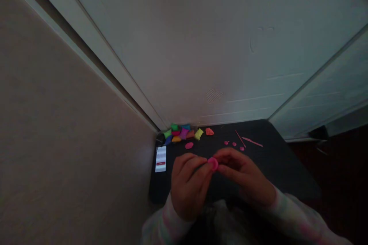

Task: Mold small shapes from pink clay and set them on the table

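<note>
Between my two hands, above the near part of a dark table (276,164), is a small rounded piece of pink modelling clay (213,164). My left hand (189,180) grips its left side with closed fingers. On the other side, my right hand (244,172) pinches the piece between thumb and fingers. A flat pink oval of clay (189,145) lies on the table beyond my left hand. Past my right hand are several small pink bits (234,144), a thin pink stick (240,138) and a longer pink strip (253,142).
Colourful small packets (184,133) are heaped at the table's back left, with an orange crumpled packet or lump (209,131) to their right. A lit phone (160,159) lies at the left edge. A pale panel (201,65) rises behind the table; a wall (71,141) stands left.
</note>
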Demonstrator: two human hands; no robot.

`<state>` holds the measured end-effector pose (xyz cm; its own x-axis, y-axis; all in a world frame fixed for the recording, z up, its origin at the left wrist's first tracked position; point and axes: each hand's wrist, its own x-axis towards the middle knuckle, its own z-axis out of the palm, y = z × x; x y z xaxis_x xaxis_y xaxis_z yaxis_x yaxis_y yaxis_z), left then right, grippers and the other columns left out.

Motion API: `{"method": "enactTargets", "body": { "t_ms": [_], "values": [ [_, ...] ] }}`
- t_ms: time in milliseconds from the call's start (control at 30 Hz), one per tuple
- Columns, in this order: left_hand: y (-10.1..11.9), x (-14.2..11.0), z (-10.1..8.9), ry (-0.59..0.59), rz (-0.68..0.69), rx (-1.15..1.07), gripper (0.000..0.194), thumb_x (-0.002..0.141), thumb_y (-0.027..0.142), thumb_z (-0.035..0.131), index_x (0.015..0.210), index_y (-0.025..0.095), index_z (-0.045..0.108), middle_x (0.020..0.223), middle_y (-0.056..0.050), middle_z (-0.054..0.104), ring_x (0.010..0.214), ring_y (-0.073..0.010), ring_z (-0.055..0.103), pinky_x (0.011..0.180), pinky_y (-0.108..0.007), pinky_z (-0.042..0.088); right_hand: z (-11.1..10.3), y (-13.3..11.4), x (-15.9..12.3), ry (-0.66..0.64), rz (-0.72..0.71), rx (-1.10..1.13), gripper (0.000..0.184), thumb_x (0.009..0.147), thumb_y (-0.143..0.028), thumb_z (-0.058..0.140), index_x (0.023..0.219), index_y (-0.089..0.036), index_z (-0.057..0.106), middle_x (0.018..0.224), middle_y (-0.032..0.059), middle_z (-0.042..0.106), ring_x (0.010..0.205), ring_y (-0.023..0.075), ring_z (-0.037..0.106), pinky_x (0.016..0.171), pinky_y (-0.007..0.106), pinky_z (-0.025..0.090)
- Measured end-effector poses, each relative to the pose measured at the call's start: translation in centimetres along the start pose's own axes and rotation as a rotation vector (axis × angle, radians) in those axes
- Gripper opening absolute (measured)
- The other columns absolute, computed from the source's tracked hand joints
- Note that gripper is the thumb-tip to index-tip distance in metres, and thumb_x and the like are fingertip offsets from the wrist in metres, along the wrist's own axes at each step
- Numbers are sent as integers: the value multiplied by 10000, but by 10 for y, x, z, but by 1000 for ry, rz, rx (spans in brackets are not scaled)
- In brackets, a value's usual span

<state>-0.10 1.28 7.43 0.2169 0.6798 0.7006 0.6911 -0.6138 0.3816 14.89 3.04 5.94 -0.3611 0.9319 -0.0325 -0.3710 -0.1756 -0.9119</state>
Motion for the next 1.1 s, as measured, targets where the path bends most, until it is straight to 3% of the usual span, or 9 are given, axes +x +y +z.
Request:
{"method": "enactTargets", "body": {
  "t_ms": [133, 300, 433, 533, 700, 800, 967, 1100],
  "values": [
    [-1, -1, -3, 17, 23, -20, 198, 695, 69, 612, 857, 181, 635, 688, -13, 593, 769, -150, 501, 667, -275, 481, 0, -1, 0, -2, 0, -33, 137, 700, -186, 655, 824, -241, 628, 773, -21, 647, 745, 96, 608, 711, 205, 484],
    [-2, 3, -9, -78, -19, -201, 161, 722, 65, 576, 831, 166, 638, 697, -22, 604, 785, -145, 517, 694, -273, 474, -6, -1, 1, -97, 7, -88, 193, 711, -191, 645, 893, -250, 620, 796, -18, 640, 764, 99, 594, 724, 217, 463],
    [-5, 5, -12, -181, -104, -367, 126, 756, 110, 539, 809, 162, 641, 717, -44, 597, 783, -152, 542, 683, -273, 475, -9, -6, 2, -150, 9, -210, 97, 698, -217, 655, 788, -198, 623, 737, -12, 616, 724, 107, 570, 695, 227, 446],
    [-9, 2, -12, -247, -256, -483, 157, 778, 127, 493, 804, 177, 640, 762, -52, 596, 759, -145, 564, 663, -260, 475, -8, -10, 1, -162, 8, -302, 83, 698, -245, 651, 720, -182, 602, 697, -11, 603, 680, 111, 557, 652, 234, 443],
    [-8, -2, -7, -254, -701, -720, 204, 739, 188, 551, 939, 179, 592, 824, -54, 677, 739, -146, 618, 669, -255, 492, -5, -13, 0, -78, -224, -567, 35, 745, -228, 605, 749, -194, 594, 735, 14, 614, 711, 133, 568, 663, 255, 447],
    [-5, -3, -3, -246, -860, -905, 240, 653, 169, 630, 892, 163, 606, 798, -55, 704, 725, -159, 644, 648, -244, 509, -1, -15, -1, -57, -402, -713, 53, 765, -182, 576, 808, -208, 590, 743, 19, 612, 706, 133, 576, 638, 246, 455],
    [-3, -1, -1, -132, -901, -847, 97, 652, 139, 626, 740, 161, 660, 717, -33, 705, 653, -139, 645, 586, -201, 511, 3, -17, -1, -52, -545, -898, 164, 743, -157, 592, 900, -204, 585, 778, 33, 618, 737, 146, 582, 655, 254, 469],
    [-3, -3, -1, -141, -846, -825, 105, 652, 128, 629, 732, 174, 679, 707, -21, 704, 651, -135, 645, 593, -196, 516, 4, -15, -1, 10, -614, -943, 139, 696, -220, 656, 823, -204, 604, 717, 25, 597, 679, 147, 572, 597, 252, 477]
  ]
}}
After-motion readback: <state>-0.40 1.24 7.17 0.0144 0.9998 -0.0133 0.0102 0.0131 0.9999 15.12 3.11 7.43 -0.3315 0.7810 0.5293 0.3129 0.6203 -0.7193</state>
